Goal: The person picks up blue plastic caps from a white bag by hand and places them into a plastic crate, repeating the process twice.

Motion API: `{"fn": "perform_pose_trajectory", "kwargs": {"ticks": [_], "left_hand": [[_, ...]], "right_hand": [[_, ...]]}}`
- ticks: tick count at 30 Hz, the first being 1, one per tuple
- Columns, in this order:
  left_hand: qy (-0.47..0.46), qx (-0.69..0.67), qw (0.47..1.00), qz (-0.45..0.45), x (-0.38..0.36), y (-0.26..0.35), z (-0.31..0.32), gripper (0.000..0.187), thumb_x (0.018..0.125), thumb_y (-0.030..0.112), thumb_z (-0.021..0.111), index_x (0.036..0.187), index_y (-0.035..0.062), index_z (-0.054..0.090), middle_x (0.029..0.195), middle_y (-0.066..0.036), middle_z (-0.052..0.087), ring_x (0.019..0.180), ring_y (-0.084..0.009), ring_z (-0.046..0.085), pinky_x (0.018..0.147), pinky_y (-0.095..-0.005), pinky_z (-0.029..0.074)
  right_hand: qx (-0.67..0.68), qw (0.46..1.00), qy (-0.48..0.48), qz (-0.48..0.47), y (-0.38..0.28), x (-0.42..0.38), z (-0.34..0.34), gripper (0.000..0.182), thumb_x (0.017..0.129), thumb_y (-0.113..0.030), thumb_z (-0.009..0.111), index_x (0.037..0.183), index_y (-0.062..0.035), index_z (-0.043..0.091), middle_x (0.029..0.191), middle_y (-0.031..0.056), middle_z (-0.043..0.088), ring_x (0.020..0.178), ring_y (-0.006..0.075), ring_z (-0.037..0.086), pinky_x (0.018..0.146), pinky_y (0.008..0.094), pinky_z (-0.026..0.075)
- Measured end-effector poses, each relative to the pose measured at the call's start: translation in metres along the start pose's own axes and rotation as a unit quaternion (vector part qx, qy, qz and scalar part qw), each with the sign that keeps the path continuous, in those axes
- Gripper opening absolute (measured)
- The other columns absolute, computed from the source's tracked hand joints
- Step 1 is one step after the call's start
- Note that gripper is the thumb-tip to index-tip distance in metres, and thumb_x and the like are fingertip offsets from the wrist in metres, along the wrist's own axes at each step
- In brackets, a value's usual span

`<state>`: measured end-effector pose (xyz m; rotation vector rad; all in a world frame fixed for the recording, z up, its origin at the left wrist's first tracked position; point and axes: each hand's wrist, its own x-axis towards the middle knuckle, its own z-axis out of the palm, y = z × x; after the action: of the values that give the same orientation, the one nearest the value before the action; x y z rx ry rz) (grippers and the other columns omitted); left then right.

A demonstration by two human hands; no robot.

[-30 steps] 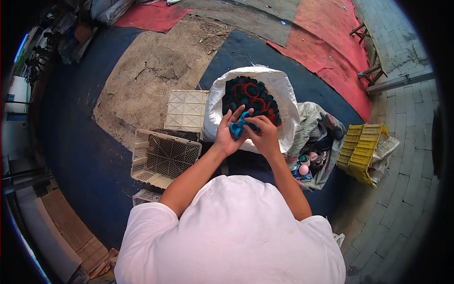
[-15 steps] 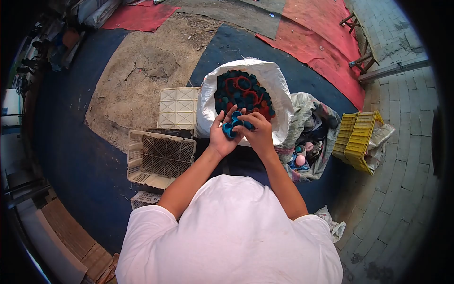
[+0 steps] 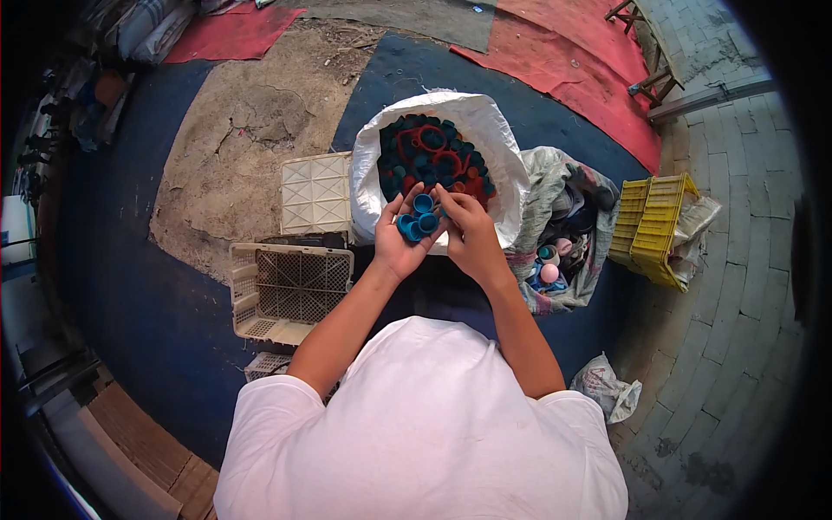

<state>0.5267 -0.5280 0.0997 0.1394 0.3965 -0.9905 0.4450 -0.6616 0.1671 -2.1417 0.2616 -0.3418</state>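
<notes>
My left hand is palm up with its fingers curled, cradling several blue plastic caps. The caps look like small hollow cups, some with their open side facing up. My right hand is close against it, thumb and fingers pinched at a darker blue cap, mostly hidden by the fingers. Both hands are over the near rim of a white woven sack. Inside the sack lie many dark teal caps and several red rings.
Right of the white sack stands a grey-green sack of mixed items, including a pink ball-like piece. Farther right are yellow crates. Beige crates sit on the left. A small plastic bag lies at lower right.
My right fingers have drawn back slightly from over the left palm, leaving more of the caps showing. The view has shifted a little.
</notes>
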Motion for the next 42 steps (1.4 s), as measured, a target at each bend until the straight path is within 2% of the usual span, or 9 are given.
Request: {"fn": "perform_pose_trajectory", "kwargs": {"ticks": [8,14,15,18,24,27,30,36,42], "left_hand": [[0.015,0.019,1.000,0.012,0.002,-0.002,-0.003,0.038,0.105,0.035,0.051,0.134,0.0120,0.061,0.137,-0.009,0.064,0.127,-0.0272,0.061,0.108,-0.0478,0.050],[0.016,-0.006,1.000,0.021,-0.004,-0.001,-0.005,0.038,0.105,0.034,0.051,0.134,0.0126,0.060,0.138,-0.012,0.060,0.122,-0.0306,0.062,0.106,-0.0531,0.051],[0.026,-0.033,0.999,0.023,-0.007,-0.001,-0.004,0.037,0.105,0.034,0.051,0.135,0.0133,0.060,0.137,-0.013,0.060,0.119,-0.0315,0.063,0.105,-0.0533,0.052],[0.035,-0.033,0.998,0.039,-0.015,-0.002,-0.004,0.037,0.104,0.033,0.052,0.135,0.0140,0.060,0.136,-0.013,0.060,0.119,-0.0315,0.063,0.105,-0.0533,0.053],[0.040,-0.059,0.996,0.057,-0.034,-0.008,-0.006,0.037,0.104,0.033,0.054,0.135,0.0138,0.060,0.136,-0.013,0.059,0.120,-0.0315,0.061,0.105,-0.0528,0.053],[0.056,-0.055,0.994,0.075,-0.039,-0.010,-0.008,0.037,0.103,0.033,0.053,0.135,0.0136,0.061,0.136,-0.013,0.059,0.121,-0.0318,0.060,0.105,-0.0536,0.052],[0.057,-0.066,0.993,0.085,-0.046,-0.011,-0.010,0.038,0.103,0.033,0.054,0.135,0.0137,0.060,0.137,-0.013,0.059,0.121,-0.0321,0.060,0.105,-0.0541,0.052],[0.055,-0.078,0.991,0.099,-0.052,-0.016,-0.014,0.039,0.103,0.033,0.054,0.137,0.0145,0.058,0.139,-0.014,0.057,0.123,-0.0328,0.059,0.106,-0.0538,0.051],[0.051,-0.075,0.991,0.099,-0.052,-0.018,-0.013,0.040,0.103,0.033,0.054,0.138,0.0143,0.058,0.140,-0.014,0.056,0.124,-0.0335,0.058,0.107,-0.0541,0.050]], "right_hand": [[-0.058,0.998,-0.016,-0.032,-0.010,-0.008,0.002,0.069,0.084,0.003,0.072,0.149,-0.0073,0.054,0.138,0.0161,0.062,0.113,0.0343,0.059,0.106,0.0411,0.043],[0.065,0.996,0.034,-0.040,0.010,-0.013,-0.010,0.060,0.089,-0.007,0.073,0.147,-0.0054,0.055,0.136,0.0165,0.060,0.119,0.0297,0.057,0.100,0.0389,0.049],[0.045,0.996,0.057,-0.059,0.022,-0.010,-0.013,0.046,0.094,-0.010,0.071,0.138,-0.0032,0.062,0.127,0.0152,0.065,0.114,0.0272,0.062,0.096,0.0357,0.051],[0.204,0.965,0.028,0.163,0.071,-0.002,-0.009,0.034,0.096,-0.009,0.066,0.129,-0.0009,0.067,0.118,0.0144,0.069,0.105,0.0291,0.067,0.093,0.0339,0.053],[0.017,0.984,-0.057,0.166,0.173,0.046,0.022,0.039,0.089,-0.008,0.065,0.128,-0.0021,0.067,0.117,0.0188,0.070,0.105,0.0367,0.068,0.096,0.0410,0.053],[-0.138,0.987,-0.024,0.075,0.234,0.068,0.057,0.047,0.085,-0.009,0.065,0.133,-0.0053,0.064,0.117,0.0206,0.070,0.108,0.0394,0.067,0.098,0.0454,0.053],[-0.162,0.986,-0.027,0.040,0.262,0.081,0.072,0.049,0.085,-0.010,0.065,0.133,-0.0086,0.063,0.115,0.0224,0.070,0.109,0.0412,0.066,0.098,0.0489,0.052],[-0.197,0.971,-0.055,0.127,0.266,0.096,0.085,0.037,0.087,-0.019,0.072,0.123,-0.0115,0.068,0.110,0.0204,0.073,0.106,0.0405,0.068,0.094,0.0486,0.053],[-0.093,0.983,-0.022,0.156,0.264,0.096,0.078,0.027,0.088,-0.018,0.069,0.114,-0.0097,0.070,0.106,0.0181,0.074,0.102,0.0390,0.070,0.089,0.0484,0.054]]}}
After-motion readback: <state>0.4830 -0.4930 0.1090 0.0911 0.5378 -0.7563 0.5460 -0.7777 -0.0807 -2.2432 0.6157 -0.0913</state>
